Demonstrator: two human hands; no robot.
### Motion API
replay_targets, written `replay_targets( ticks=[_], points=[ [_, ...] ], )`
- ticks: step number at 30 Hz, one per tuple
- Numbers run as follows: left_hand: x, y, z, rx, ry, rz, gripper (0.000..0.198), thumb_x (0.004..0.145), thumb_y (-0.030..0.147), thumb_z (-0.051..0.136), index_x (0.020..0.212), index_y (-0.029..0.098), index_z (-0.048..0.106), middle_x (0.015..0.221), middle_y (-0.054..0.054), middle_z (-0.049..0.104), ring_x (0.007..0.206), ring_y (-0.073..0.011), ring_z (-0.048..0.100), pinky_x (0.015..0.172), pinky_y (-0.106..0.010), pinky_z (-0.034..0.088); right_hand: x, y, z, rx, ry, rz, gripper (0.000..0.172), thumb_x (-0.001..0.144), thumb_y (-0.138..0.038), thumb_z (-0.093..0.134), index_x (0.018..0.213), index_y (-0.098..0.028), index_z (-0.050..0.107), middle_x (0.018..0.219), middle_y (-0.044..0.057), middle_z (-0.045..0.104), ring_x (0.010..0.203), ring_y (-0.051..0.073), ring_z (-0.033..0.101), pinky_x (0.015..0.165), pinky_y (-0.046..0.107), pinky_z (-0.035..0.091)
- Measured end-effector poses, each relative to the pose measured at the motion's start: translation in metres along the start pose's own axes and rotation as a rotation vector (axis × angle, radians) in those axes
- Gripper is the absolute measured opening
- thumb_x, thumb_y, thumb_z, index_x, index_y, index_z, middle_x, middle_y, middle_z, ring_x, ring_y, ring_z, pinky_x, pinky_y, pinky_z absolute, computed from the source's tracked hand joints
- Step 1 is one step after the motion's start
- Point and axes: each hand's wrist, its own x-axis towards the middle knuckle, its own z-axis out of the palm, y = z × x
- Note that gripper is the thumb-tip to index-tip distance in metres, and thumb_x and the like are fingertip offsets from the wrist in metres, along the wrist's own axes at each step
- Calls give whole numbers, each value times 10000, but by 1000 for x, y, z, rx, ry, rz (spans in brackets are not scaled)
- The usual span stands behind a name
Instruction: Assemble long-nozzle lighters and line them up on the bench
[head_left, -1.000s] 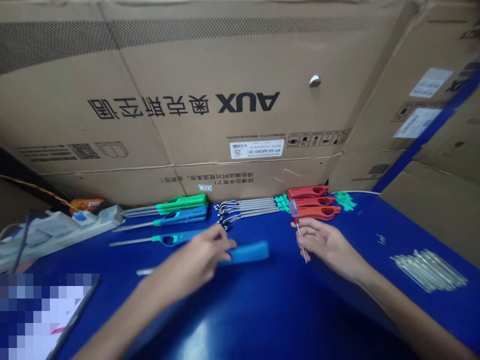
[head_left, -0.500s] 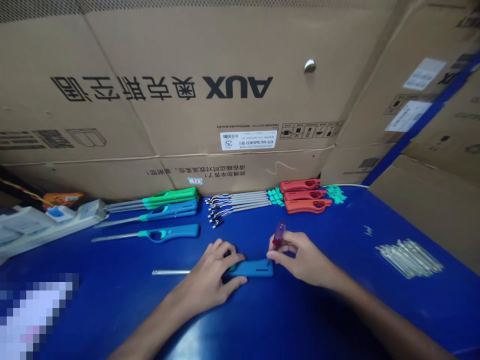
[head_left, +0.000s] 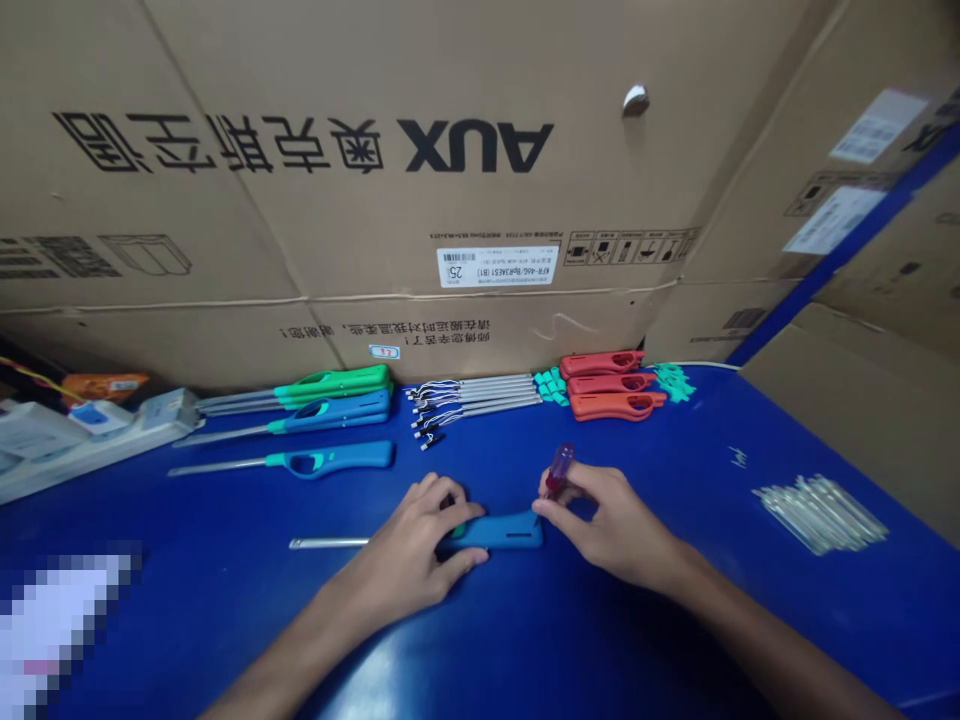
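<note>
Several big AUX cartons [head_left: 300, 200] stacked against the far edge of a blue-topped workbench [head_left: 660, 500], basically a cardboard wall across the back. Along that edge, a power strip [head_left: 97, 440] off to the left, then tidy rows sorted by colour and kind, probably for easy grabbing: green long-nosed lighters [head_left: 334, 385], blue long-nosed lighters [head_left: 337, 408], a lone teal-and-blue lighter [head_left: 330, 458] sitting a bit forward, a bundle of wired metal tubes [head_left: 472, 400], small teal bits [head_left: 550, 387], red-orange lighter shells [head_left: 615, 385], small green scraps [head_left: 673, 380]. Further right, a loose heap of thin metal rods [head_left: 821, 515], all lying roughly the same way.

Front and centre, one blue lighter body [head_left: 499, 532] flat on the bench, with a metal tube [head_left: 330, 543] pointing left. Left hand [head_left: 405, 550] right over it, fingers curved and slightly spread, pinning it down, seemingly to stop it sliding. Right hand [head_left: 607, 525] just beside it, thumb and forefinger pinching a red-handled screwdriver [head_left: 559, 468], handle up, close to the lighter's end. Screwdriver tip hidden behind the fingers, so contact impossible to tell.
</note>
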Motion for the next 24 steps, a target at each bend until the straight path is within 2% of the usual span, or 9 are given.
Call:
replay_targets(
  ticks=[3, 5, 8, 10, 14, 18, 20, 24],
  points=[
    [-1, -1, 0, 5, 2, 5, 331, 897, 395, 601, 1199, 261, 612, 1065, -66, 541, 993, -253, 500, 936, -456, 435, -1, 4, 3, 40, 19, -12, 102, 864, -243, 612, 951, -193, 596, 799, 16, 696, 678, 134, 666, 653, 236, 543],
    [-2, -1, 0, 10, 4, 8, 328, 897, 393, 601, 1199, 263, 612, 1064, -67, 539, 993, -253, 499, 934, -458, 434, -3, 6, 6, 78, 17, -17, 316, 863, -211, 612, 1167, -209, 527, 813, 3, 702, 699, 130, 680, 682, 237, 561],
    [-2, -1, 0, 19, 4, 6, 323, 897, 388, 604, 1194, 261, 615, 1066, -69, 538, 994, -255, 497, 921, -458, 440, -8, 8, 10, 70, 45, -74, 664, 857, -146, 593, 1432, -262, 281, 879, -11, 701, 737, 119, 687, 734, 250, 577],
    [-2, 0, 0, 25, 2, 5, 321, 895, 383, 608, 1192, 261, 617, 1071, -70, 538, 996, -257, 496, 920, -462, 440, -10, 7, 10, 32, 54, -134, 730, 857, -119, 570, 1470, -302, 217, 968, -2, 688, 740, 106, 684, 739, 250, 581],
    [-1, 0, 0, 33, 5, 8, 326, 888, 375, 620, 1192, 259, 620, 1071, -71, 539, 1001, -261, 500, 935, -481, 430, -9, -1, 6, -76, 66, -233, 648, 847, -125, 597, 1413, -294, 330, 1001, 13, 664, 721, 107, 664, 698, 238, 577],
    [-2, 0, 0, 31, 8, 11, 333, 889, 379, 618, 1201, 263, 618, 1069, -71, 541, 996, -261, 504, 928, -480, 437, -5, -12, 2, -149, 224, -394, 378, 845, -179, 667, 1202, -230, 554, 938, 43, 623, 759, 130, 628, 690, 243, 556],
    [-2, 0, -1, 27, 3, 7, 335, 890, 376, 616, 1206, 265, 617, 1064, -70, 542, 989, -259, 505, 911, -467, 448, -5, -15, 1, -135, 289, -429, 273, 857, -150, 656, 1114, -229, 608, 909, 39, 624, 786, 129, 630, 706, 229, 547],
    [-2, 0, -2, 28, -1, 3, 338, 885, 378, 625, 1204, 268, 620, 1063, -69, 545, 989, -259, 505, 913, -467, 446, -9, -15, 1, -59, 238, -367, 431, 872, -86, 607, 1262, -252, 527, 988, 28, 684, 872, 124, 667, 802, 221, 546]
  ],
)
